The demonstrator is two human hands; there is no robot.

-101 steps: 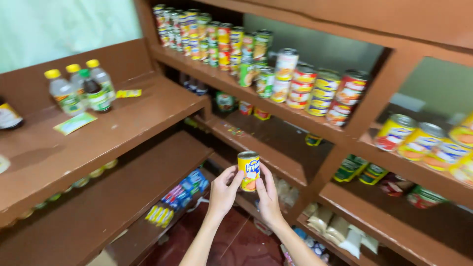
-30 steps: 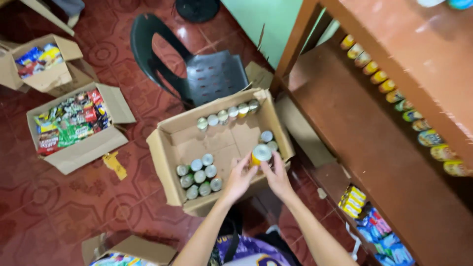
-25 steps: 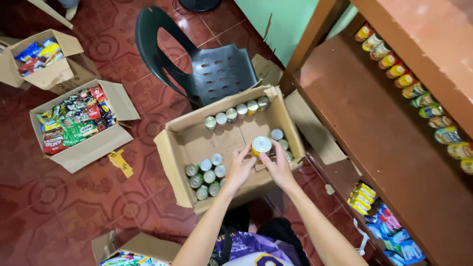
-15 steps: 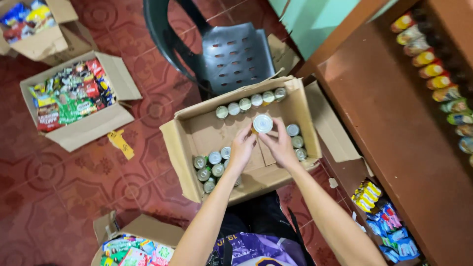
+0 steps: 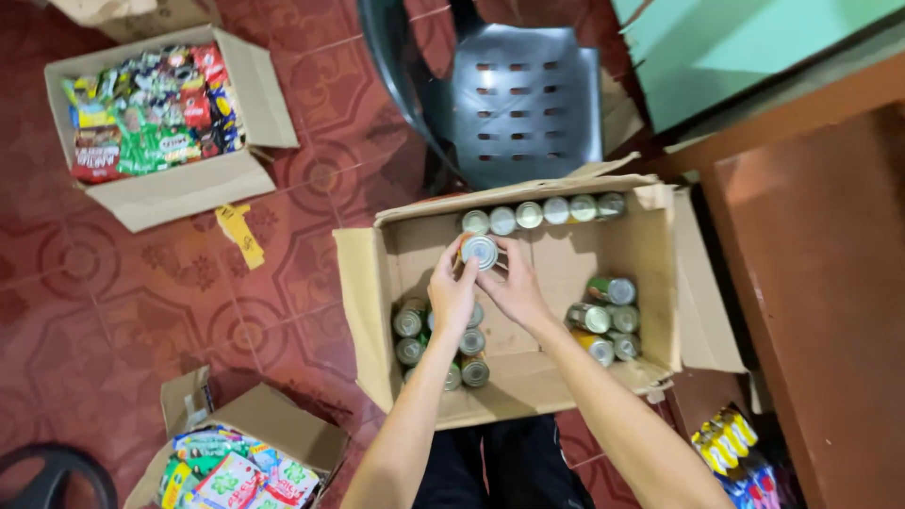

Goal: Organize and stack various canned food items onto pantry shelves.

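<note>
Both hands, left hand (image 5: 452,294) and right hand (image 5: 512,287), hold the silver-topped cylindrical metal can (image 5: 479,251) at frame centre, fingers closed round it, over the open brown cardboard box (image 5: 363,302). Risk: a loose hold could drop it onto the row of cans (image 5: 542,212) beneath.

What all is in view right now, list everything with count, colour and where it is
can: one, silver top, held by both hands over the open box
open box: one, brown cardboard, centre floor
other cans: row along far wall, clusters at left and right, count unclear
snack box: one, cardboard, colourful packets, upper left
second packet box: one, cardboard, lower left
chair: one, dark plastic, behind the open box
shelf: brown wood, right
yellow tag: one, on red tiled floor
left hand: on the can
right hand: on the can
</note>
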